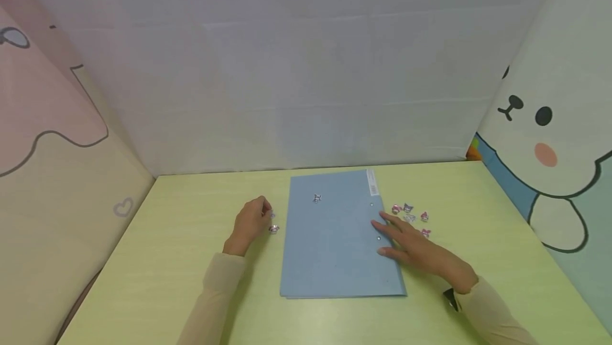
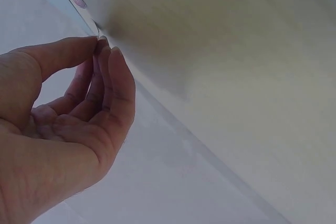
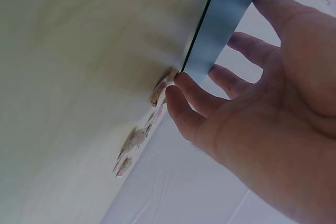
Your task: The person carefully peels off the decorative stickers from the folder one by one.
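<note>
A blue folder lies flat on the table, with one small cartoon character sticker on its upper left. Left of the folder, my left hand pinches at a small sticker, thumb and fingertips meeting at its edge; the fingers partly hide it. Another sticker lies just below. On the folder's right edge my right hand rests with fingers spread, some touching the blue cover. Several pink and purple stickers lie beyond that hand, one partly covered by it.
The pale yellow-green table meets a white cloth backdrop at its far edge. Printed cloth panels stand at the left and right. A white label marks the folder's upper right corner.
</note>
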`<state>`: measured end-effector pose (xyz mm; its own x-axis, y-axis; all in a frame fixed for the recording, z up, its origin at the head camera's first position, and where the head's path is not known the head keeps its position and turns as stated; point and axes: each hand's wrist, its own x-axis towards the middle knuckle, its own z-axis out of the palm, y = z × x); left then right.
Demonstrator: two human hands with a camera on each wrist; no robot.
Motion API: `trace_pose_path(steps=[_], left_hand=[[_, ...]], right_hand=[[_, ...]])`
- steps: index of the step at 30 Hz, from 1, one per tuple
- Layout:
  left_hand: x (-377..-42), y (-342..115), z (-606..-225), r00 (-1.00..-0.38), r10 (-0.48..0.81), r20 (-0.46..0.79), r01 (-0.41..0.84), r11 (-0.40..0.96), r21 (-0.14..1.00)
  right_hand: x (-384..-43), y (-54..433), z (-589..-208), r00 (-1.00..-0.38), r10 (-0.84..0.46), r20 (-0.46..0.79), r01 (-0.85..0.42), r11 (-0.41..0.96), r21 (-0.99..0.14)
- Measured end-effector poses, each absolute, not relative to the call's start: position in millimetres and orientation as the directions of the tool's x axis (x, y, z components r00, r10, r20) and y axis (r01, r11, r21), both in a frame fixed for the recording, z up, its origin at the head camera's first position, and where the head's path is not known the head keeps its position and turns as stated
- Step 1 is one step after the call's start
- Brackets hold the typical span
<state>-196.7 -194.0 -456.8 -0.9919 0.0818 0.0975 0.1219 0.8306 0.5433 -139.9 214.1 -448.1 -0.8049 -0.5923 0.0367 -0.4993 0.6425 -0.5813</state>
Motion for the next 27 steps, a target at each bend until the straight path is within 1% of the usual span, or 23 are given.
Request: trace_pose_path(steps=[5,19,27], left_hand=[[-198.7,-193.4,-455.2,-0.995,0.071,0.074,0.099,0.847,0.523],[-199.6,-190.2,-450.0,-0.996,0.051,0.076,0.082,0.858,0.507],[-203.9,-186.6,-451.7,-0.994,0.065,0.092,0.103,0.857,0.505]], right_hand=[[-139.9,214.3,-447.7,-0.806,-0.591,0.038,-0.497,0.639,-0.587],[-140.4,214.1,-446.9,-0.809,-0.587,0.035,-0.491,0.642,-0.589],[-139.9,214.3,-446.2,-0.808,-0.588,0.034,-0.492,0.643,-0.587]])
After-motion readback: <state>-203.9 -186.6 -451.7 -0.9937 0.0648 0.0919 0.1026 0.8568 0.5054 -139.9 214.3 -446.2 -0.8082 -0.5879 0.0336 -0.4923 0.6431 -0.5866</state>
